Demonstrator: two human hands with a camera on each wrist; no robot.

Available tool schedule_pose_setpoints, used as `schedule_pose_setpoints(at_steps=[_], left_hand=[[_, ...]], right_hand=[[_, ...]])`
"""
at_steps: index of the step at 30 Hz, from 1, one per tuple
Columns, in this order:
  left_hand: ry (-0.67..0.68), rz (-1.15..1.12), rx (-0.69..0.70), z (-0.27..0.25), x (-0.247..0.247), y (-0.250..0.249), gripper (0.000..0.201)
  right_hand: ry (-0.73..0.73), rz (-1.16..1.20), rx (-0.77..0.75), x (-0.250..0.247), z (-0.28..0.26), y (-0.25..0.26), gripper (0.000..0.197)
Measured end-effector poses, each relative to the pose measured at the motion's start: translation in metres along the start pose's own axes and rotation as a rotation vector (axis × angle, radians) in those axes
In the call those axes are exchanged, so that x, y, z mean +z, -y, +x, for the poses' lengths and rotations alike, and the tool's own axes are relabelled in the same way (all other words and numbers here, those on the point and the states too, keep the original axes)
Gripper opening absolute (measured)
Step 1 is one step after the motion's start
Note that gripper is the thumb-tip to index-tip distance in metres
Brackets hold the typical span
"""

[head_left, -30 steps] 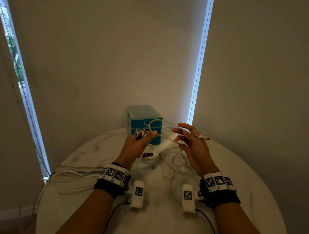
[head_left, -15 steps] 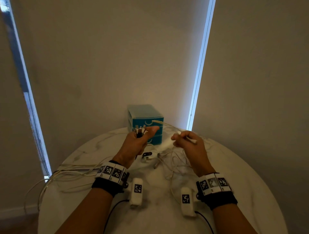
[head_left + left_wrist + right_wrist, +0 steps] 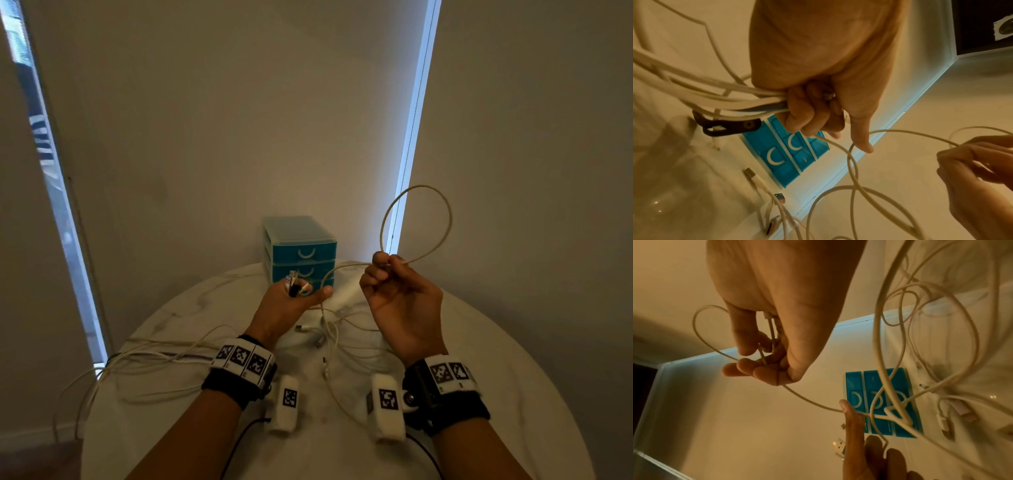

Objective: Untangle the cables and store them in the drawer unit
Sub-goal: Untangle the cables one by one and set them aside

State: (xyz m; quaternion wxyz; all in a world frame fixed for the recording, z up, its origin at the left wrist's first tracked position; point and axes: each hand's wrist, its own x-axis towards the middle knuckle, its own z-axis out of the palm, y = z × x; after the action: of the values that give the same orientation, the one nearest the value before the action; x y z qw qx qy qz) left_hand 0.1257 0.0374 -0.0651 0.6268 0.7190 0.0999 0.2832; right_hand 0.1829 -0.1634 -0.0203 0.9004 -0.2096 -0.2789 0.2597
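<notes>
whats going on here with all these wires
A person is sorting a tangle of white cables at a round table. Their left hand grips a bundle of cables with the plug ends sticking up past the fingers. Their right hand pinches one thin cable and holds it up in a loop. More loose cables lie on the table, some trailing off its left edge. The blue drawer unit behind them has all its drawers closed.

Both forearms are reaching forward, wrists strapped in marker bands. The left hand [image 3: 291, 305] is clenching a bundle of cables [image 3: 719, 97], its forefinger sticking out. The right hand [image 3: 397, 294] is raised higher, palm toward the person, fingertips pinching a looped cable [image 3: 416, 219].
</notes>
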Motion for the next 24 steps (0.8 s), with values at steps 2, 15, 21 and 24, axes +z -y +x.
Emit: schedule_pose_setpoints(at_steps=[2,15,21,24], left_hand=[[0.029,0.009,-0.009,-0.002,0.0,-0.003,0.025],[-0.347,-0.241,0.034,-0.001,-0.014,-0.022,0.026],[-0.353,-0.333,-0.001,-0.005,-0.017,-0.03,0.031],[-0.282,-0.295,0.027,-0.015,-0.005,-0.041,0.03]], right_hand=[[0.004,0.013,-0.009,0.0,0.0,0.001,0.027],[-0.241,-1.06,0.175,-0.028,0.008,-0.04,0.035],[-0.258,-1.179,0.104,-0.022,0.007,-0.037,0.044],[-0.193,-1.131,0.101,-0.019,0.008,-0.05,0.044]])
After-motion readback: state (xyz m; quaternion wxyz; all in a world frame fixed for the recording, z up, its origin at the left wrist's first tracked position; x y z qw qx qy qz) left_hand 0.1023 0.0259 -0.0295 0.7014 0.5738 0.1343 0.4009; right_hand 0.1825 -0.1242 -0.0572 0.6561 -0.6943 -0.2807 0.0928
